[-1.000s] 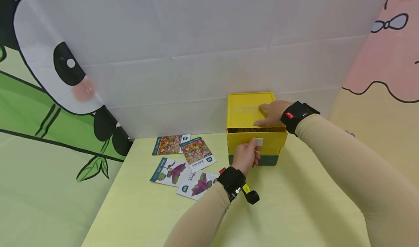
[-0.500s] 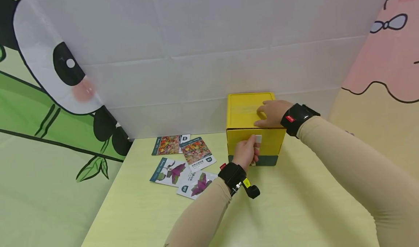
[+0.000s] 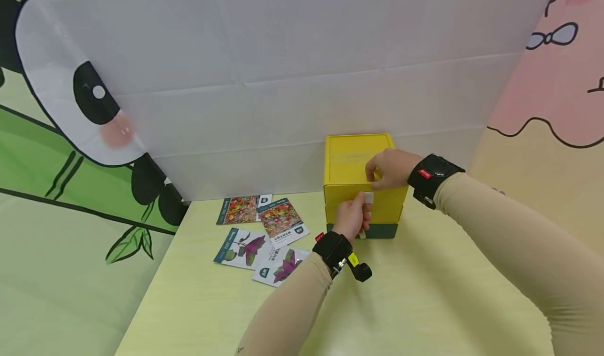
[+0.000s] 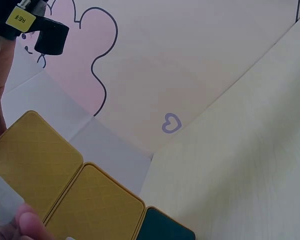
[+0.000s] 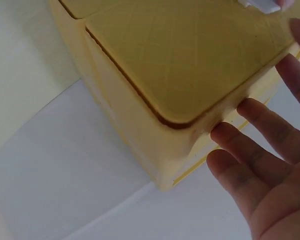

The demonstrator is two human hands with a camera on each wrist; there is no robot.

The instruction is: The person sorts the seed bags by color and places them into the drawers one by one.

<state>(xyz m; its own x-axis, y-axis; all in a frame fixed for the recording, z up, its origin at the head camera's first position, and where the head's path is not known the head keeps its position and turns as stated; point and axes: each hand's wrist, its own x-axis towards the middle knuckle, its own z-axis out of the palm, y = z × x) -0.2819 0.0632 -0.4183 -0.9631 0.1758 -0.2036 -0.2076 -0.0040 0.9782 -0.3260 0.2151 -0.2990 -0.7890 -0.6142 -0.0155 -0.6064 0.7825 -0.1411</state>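
Note:
A yellow storage box with a dark green base stands at the back of the table, against the white backdrop. My left hand has its fingers curled at the box front and pinches a white plastic tab. Close up in the left wrist view, the tab sits in front of the upper yellow panel, thumb and finger on it. My right hand rests over the box top near its front edge. In the right wrist view, fingertips of the right hand touch the yellow edge. No gap shows at the front panel.
Several seed packets with flower and purple leaf pictures lie on the table to the left of the box, partly overlapping. White backdrop cloth rises directly behind the box. A black wrist strap hangs a loose end below my left wrist.
The dark gap under the box's top front edge has closed as the front panel moved in. My left hand stays on the white tab; my right fingers have bent more near the edge.

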